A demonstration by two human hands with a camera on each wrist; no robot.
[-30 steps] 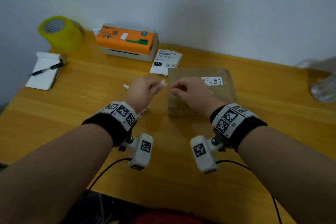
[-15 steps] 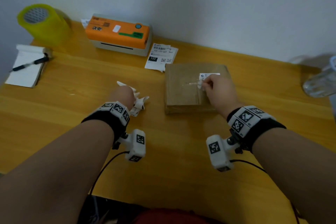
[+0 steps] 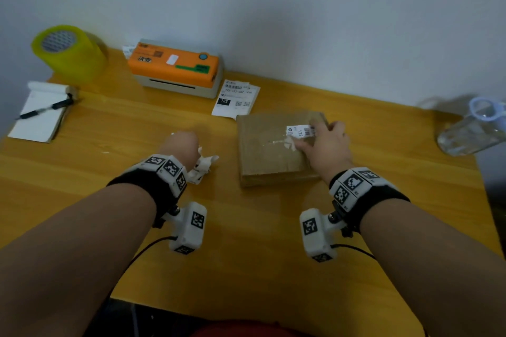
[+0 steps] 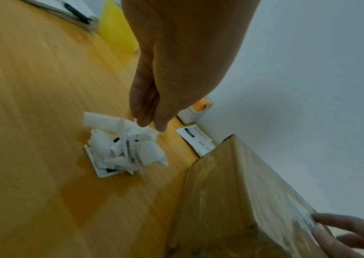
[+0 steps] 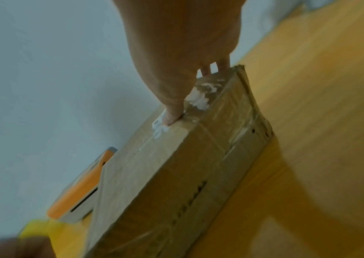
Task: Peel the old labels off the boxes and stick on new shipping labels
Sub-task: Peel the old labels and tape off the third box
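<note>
Cardboard box [image 3: 271, 150] flat on bench [image 3: 109, 128]. Right hand [image 3: 327, 142] on box top, fingertip pressing old label remnant [image 3: 299, 130]. Left hand [image 3: 180, 145] over crumpled label scraps [image 4: 123, 148], fingers relaxed, nothing gripped.

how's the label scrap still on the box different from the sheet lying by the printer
The label scrap is a small torn remnant stuck on top of the cardboard box, with white residue beside it; the label sheet is larger, whole and lies loose on the table beside the orange printer. The right hand touches the scrap; nothing touches the sheet. Both are white, printed in black and show "122".
</note>
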